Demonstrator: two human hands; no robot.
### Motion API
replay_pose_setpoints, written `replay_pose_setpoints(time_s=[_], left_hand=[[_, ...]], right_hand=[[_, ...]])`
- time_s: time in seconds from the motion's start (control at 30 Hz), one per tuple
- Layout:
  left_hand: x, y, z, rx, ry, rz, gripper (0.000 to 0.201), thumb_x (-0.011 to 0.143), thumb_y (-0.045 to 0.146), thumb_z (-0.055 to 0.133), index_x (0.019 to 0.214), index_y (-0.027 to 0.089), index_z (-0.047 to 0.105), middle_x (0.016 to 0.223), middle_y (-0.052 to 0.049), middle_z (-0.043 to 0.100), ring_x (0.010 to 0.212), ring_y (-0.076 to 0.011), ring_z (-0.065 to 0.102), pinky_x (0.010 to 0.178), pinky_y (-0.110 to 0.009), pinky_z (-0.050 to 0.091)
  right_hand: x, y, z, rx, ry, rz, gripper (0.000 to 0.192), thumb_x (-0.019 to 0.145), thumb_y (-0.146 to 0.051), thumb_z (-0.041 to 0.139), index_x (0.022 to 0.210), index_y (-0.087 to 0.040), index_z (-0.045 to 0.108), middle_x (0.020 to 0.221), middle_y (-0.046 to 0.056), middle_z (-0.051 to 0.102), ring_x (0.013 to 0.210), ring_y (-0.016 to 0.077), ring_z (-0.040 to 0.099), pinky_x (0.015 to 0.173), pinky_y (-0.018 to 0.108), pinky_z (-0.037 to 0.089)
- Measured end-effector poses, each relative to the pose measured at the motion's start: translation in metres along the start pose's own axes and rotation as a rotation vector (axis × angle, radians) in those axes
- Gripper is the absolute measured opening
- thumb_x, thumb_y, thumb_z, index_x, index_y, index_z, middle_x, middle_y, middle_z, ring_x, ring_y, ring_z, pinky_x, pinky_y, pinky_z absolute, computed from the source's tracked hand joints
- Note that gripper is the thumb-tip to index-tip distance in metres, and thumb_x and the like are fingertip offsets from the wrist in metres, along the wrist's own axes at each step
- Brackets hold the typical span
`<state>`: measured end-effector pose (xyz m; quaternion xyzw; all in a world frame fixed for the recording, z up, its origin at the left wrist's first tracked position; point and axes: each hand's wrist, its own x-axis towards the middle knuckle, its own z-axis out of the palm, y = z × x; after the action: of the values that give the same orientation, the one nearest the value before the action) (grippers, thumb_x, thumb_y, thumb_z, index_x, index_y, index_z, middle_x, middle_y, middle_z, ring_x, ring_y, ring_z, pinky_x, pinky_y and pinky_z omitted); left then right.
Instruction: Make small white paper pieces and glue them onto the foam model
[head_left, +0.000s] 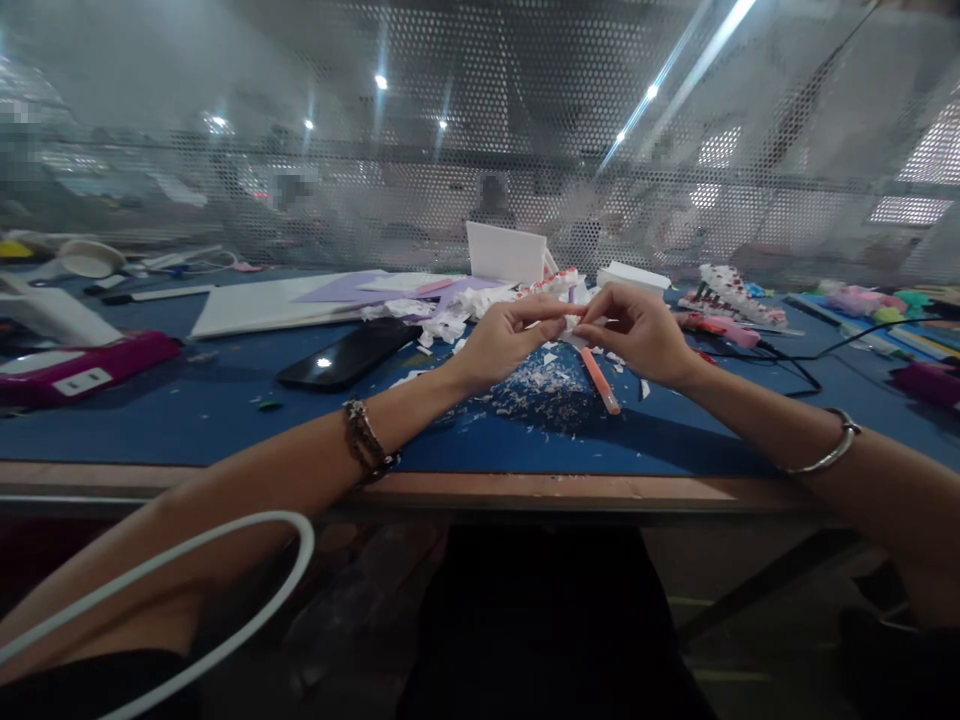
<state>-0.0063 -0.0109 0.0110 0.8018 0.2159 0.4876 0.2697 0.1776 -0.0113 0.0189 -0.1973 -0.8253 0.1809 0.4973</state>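
Above a scatter of white paper shavings [544,390] on the blue mat [225,400], the left hand [502,340] and right hand [637,335] meet, fingertips pinched on a small white scrap [571,318], possibly foam. The right also grips a slim orange knife [600,380], angled downward. Farther left lies a black phone [349,355].

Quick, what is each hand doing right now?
Left hand: fingers pinched shut on a small white paper piece.
Right hand: pinching the same piece, a slim orange knife held beneath.
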Motion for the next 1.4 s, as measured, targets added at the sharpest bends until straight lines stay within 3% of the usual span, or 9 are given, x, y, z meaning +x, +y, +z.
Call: replay_pose_setpoints(time_s=[0.23,0.4,0.5,0.6,0.73,0.93,1.27,1.4], left_hand=[[0.000,-0.001,0.010,-0.184,-0.003,-0.009,0.043,0.070,0.035,0.063,0.109,0.017,0.056,0.094,-0.006,0.064,0.086,-0.0153,0.058,0.077,-0.028,0.045],[0.000,0.002,0.013,-0.150,0.037,-0.001,0.033,0.070,0.031,0.063,0.098,0.015,0.057,0.090,-0.005,0.064,0.083,-0.0139,0.059,0.076,-0.026,0.046],[-0.001,0.007,0.010,0.006,0.067,0.047,0.032,0.073,0.030,0.060,0.101,0.015,0.055,0.086,-0.004,0.063,0.078,-0.0128,0.058,0.069,-0.023,0.045],[-0.003,0.012,0.004,0.285,0.101,0.215,0.023,0.076,0.026,0.056,0.098,0.017,0.056,0.088,-0.004,0.063,0.076,-0.0122,0.057,0.066,-0.023,0.043],[-0.003,0.013,-0.008,0.631,0.037,0.424,0.026,0.080,0.022,0.051,0.106,0.019,0.053,0.088,-0.004,0.062,0.077,-0.0135,0.055,0.074,-0.028,0.040],[0.000,0.006,-0.017,0.832,0.003,0.565,0.027,0.080,0.024,0.051,0.106,0.021,0.051,0.091,-0.003,0.062,0.082,-0.0160,0.055,0.073,-0.029,0.041],[-0.002,0.008,-0.011,0.726,0.037,0.676,0.029,0.077,0.015,0.053,0.105,0.021,0.050,0.091,-0.002,0.063,0.079,-0.0121,0.058,0.069,-0.023,0.046],[-0.004,0.014,-0.008,0.625,0.011,0.619,0.037,0.074,0.015,0.053,0.111,0.021,0.047,0.092,-0.001,0.063,0.073,-0.0104,0.060,0.067,-0.022,0.051]], right_hand=[[0.002,-0.011,0.000,0.017,0.076,-0.016,0.018,0.071,-0.026,0.063,0.067,-0.015,0.050,0.060,-0.003,0.054,0.054,0.0059,0.051,0.050,0.017,0.044],[0.003,-0.014,-0.002,-0.004,0.021,0.013,0.016,0.071,-0.026,0.063,0.069,-0.014,0.052,0.062,-0.002,0.055,0.056,0.0062,0.052,0.051,0.018,0.044],[0.003,-0.016,-0.004,-0.006,-0.010,0.018,0.012,0.072,-0.024,0.061,0.073,-0.014,0.054,0.066,-0.001,0.056,0.059,0.0067,0.053,0.055,0.020,0.046],[0.003,-0.018,-0.007,-0.019,-0.047,-0.011,0.010,0.073,-0.023,0.059,0.075,-0.013,0.056,0.069,0.000,0.057,0.063,0.0076,0.054,0.059,0.021,0.047],[0.003,-0.019,-0.012,-0.165,-0.104,-0.127,0.008,0.075,-0.021,0.057,0.077,-0.013,0.059,0.074,0.001,0.058,0.067,0.0081,0.054,0.062,0.021,0.046],[0.003,-0.017,-0.012,-0.277,-0.125,-0.159,0.009,0.076,-0.024,0.057,0.077,-0.015,0.060,0.072,0.000,0.059,0.065,0.0075,0.053,0.061,0.020,0.044],[-0.001,-0.010,-0.006,-0.159,-0.108,-0.114,0.017,0.072,-0.031,0.063,0.074,-0.015,0.057,0.069,-0.002,0.058,0.062,0.0070,0.054,0.059,0.019,0.046],[-0.001,-0.010,-0.006,-0.193,-0.068,-0.140,0.018,0.072,-0.032,0.062,0.073,-0.015,0.057,0.069,-0.001,0.058,0.061,0.0071,0.053,0.057,0.020,0.045]])
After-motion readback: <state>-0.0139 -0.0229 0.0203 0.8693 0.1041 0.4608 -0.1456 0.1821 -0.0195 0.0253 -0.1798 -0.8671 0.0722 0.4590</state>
